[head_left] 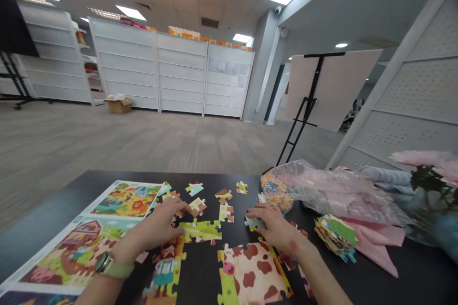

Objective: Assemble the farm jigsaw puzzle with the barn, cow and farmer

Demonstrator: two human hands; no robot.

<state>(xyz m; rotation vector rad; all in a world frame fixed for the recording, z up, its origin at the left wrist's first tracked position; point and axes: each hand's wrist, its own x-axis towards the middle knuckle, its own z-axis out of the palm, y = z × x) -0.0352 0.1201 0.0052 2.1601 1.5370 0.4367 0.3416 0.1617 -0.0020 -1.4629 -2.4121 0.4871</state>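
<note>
While on printed jigsaw pieces (203, 231), hands (170, 219) (271, 224)

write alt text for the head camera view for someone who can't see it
A person's left hand and right hand reach among jigsaw pieces on a black table. Nearer lies a cow puzzle section; a printed picture sheet lies at left.

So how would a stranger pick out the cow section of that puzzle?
Start at the black table; find the person's right hand. Just below it in the picture lies the cow section, a broad cream patch with brown blotches and a pink muzzle. To its left, the figure section instead shows someone in teal.
</note>
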